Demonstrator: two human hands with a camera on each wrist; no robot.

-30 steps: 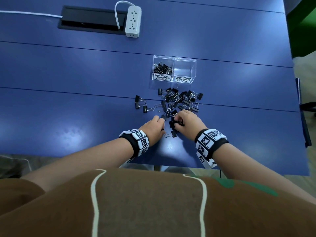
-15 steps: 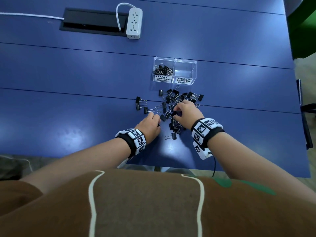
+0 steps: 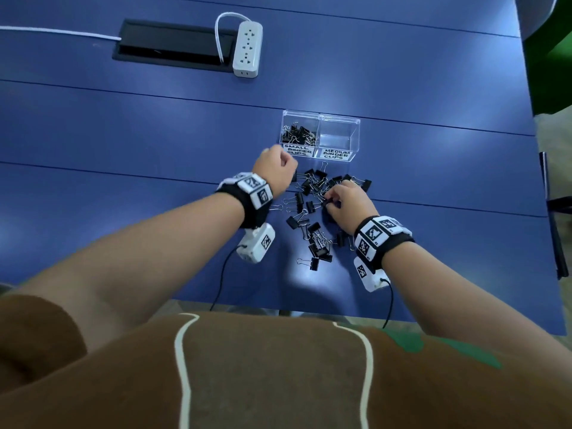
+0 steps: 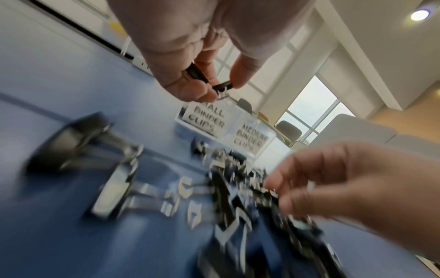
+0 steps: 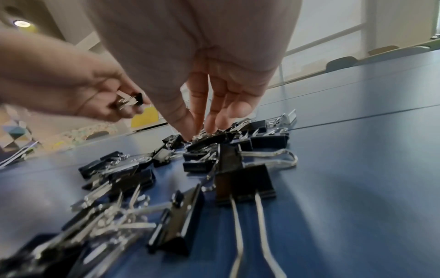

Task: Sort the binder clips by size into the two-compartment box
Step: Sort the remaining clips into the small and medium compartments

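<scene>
A clear two-compartment box (image 3: 353, 140) stands on the blue table. Its left half, labelled small binder clips (image 3: 298, 134), holds several black clips; the right half (image 3: 338, 140), labelled medium, looks bare. Black binder clips in a pile (image 3: 312, 212) lie just in front of it. My left hand (image 3: 289, 164) hovers at the front of the small half, above the table, and pinches small black clips (image 4: 221, 86). My right hand (image 3: 329, 202) is down in the pile, thumb and fingertips (image 5: 190, 129) closed on a clip there.
A white power strip (image 3: 247, 49) and a black cable hatch (image 3: 170, 46) lie far back on the table. A loose clip (image 3: 312, 263) sits nearest me, close to the table's front edge (image 3: 309, 308). Wrist-camera cables hang over that edge.
My left hand has risen from the near side of the pile and gone forward to the box's small half, carrying clips. My right hand has moved forward into the pile.
</scene>
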